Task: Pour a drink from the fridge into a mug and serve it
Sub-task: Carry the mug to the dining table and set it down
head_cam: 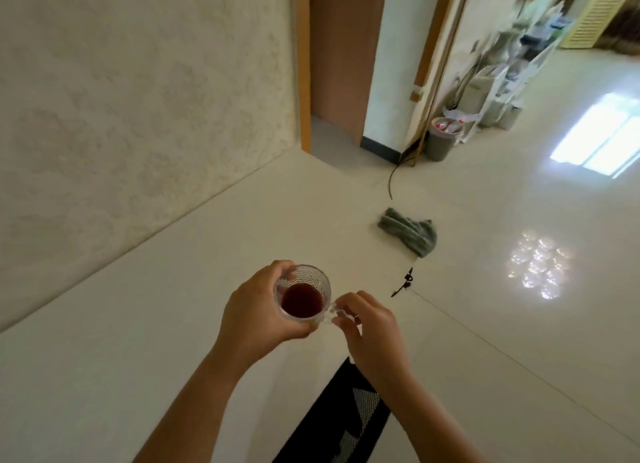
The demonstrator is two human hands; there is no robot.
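A clear ribbed glass mug (302, 294) holds a dark red drink and stays upright in mid-air above the pale tiled floor. My left hand (256, 310) wraps around the mug's left side and base. My right hand (367, 327) pinches the mug's glass handle on its right side. The fridge is out of view.
A patterned wall runs along the left to a wooden door frame (304, 82). A grey-green cloth (410, 232) lies on the floor ahead, with a small dark object (403, 284) nearer. A grey bin (443, 139), a cable and cluttered shelves stand at the far right.
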